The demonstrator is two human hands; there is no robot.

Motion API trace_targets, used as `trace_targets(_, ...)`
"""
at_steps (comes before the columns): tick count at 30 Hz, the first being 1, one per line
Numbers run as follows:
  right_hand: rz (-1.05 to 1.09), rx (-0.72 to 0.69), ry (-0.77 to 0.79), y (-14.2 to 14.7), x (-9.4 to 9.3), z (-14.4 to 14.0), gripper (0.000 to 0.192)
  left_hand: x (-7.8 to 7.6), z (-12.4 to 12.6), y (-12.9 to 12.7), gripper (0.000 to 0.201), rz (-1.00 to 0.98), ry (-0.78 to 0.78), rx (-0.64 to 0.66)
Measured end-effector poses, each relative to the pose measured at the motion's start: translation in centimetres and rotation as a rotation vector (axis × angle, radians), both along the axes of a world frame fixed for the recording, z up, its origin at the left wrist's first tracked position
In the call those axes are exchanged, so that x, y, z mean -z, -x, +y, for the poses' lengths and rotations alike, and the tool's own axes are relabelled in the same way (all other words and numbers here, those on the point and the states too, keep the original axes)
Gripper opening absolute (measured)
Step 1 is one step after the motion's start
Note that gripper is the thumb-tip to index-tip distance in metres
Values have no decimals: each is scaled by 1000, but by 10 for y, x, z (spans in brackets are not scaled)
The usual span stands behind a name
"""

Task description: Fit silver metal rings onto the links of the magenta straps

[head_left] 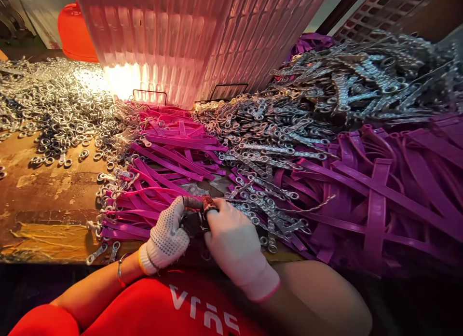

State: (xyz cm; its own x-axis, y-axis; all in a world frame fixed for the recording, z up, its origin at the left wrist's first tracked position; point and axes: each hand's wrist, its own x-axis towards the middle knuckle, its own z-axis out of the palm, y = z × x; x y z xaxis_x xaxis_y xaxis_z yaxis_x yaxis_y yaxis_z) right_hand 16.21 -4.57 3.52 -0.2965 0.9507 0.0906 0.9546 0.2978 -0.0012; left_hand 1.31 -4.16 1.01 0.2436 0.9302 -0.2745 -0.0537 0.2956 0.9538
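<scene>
We are pinching a small dark part point(193, 222) between our gloved left hand point(167, 234) and right hand point(233, 242), both clenched, just below the purple plastic straps point(162, 157).

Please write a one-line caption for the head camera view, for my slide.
Two white knit-gloved hands, left and right, meet over a small dark part among purple plastic straps and silver metal rings.

Purple straps point(173, 162), silver rings point(65, 109), white dotted glove point(167, 237), red shirt point(162, 307).
</scene>
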Motion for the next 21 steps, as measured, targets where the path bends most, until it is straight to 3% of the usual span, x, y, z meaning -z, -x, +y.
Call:
trace_targets(2, -3, 22, 87, 2, 0, 2, 19, 2, 2, 3, 19, 161, -165, 34)
trace_targets(4, 61, 39, 166, 1, -1, 3, 22, 0, 6, 4, 11, 202, -215, 84)
trace_targets(6, 230, 47, 202, -4, -2, 3, 25, -3, 9, 5, 9, 95, -105, 108)
trace_targets(8, 484, 12, 213, -10, -2, 3, 27, -6, 12, 3, 20, -32, 30, 93)
trace_targets(11, 722, -84, 184, -15, 3, 1, 30, -5, 11, -1, 27, -118, 105, 70)
trace_targets(16, 444, -70, 106, -18, 12, 4, 33, -2, 13, 2, 25, -134, 78, 146)
trace_targets(21, 237, -204, 156, -24, -4, 12, 19, -19, 22, 19, 24, 66, 0, 367)
